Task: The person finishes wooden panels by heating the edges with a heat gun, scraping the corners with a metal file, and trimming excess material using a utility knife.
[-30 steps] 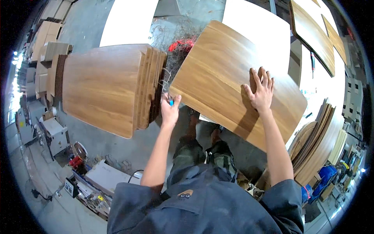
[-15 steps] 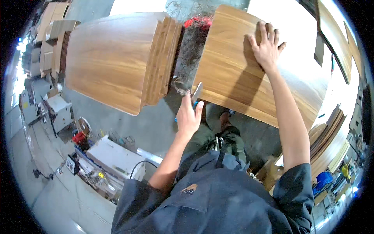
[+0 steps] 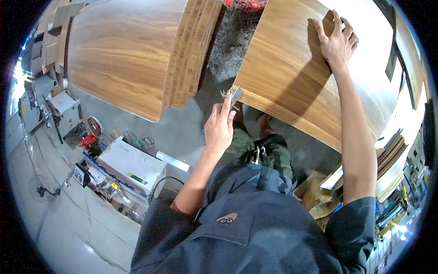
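**Trimming the edge of a wood-grain panel**

Workshop floor of grey concrete (image 3: 182, 128) is showing below, with a white machine (image 3: 132, 164) off to the left hand's lower left. The left hand (image 3: 220, 130) is pinching a small grey blade tool (image 3: 235, 95) between thumb and fingertips, its tip touching the near lower corner of the wood-grain panel (image 3: 283, 77). The right hand (image 3: 336, 42) is lying flat and spread on the panel's far top face, pressing it steady and gripping nothing. Judging by the curl of trimmings at the blade, edge scraping is under way; the next move seems to call for a steady draw along that edge. A stack of boards (image 3: 137, 55) is lying just left of the blade, apart from it.
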The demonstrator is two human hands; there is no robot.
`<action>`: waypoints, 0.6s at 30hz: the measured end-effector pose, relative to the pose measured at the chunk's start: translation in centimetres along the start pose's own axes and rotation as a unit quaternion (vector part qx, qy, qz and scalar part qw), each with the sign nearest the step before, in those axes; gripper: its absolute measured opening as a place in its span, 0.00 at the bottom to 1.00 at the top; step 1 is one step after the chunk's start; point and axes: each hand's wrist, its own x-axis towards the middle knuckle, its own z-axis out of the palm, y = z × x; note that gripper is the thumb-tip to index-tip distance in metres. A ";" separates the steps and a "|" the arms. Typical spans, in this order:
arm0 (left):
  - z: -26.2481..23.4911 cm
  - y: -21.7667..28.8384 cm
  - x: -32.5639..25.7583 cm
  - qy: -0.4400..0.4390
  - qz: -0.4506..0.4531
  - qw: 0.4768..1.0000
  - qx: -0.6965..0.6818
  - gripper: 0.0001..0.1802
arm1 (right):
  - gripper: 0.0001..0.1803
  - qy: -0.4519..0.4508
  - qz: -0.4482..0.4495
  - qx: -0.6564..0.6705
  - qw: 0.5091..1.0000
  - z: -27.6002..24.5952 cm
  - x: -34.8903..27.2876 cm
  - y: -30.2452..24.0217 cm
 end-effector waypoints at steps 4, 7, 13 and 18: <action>-0.6 -1.8 0.1 -0.036 0.028 0.999 0.016 0.30 | 0.46 0.028 -0.015 0.023 0.999 -1.4 -0.1 -1.5; -1.7 -2.2 0.9 -0.044 0.035 0.995 0.080 0.28 | 0.39 0.024 -0.020 0.037 0.999 -4.0 -0.2 -3.2; -4.5 -2.1 3.3 -0.133 0.064 0.983 0.110 0.28 | 0.40 0.028 -0.012 0.027 0.999 -3.0 -0.3 -2.4; -5.3 -1.2 6.1 -0.172 0.051 0.976 0.127 0.28 | 0.41 0.011 -0.001 0.007 1.000 -2.6 0.1 -2.2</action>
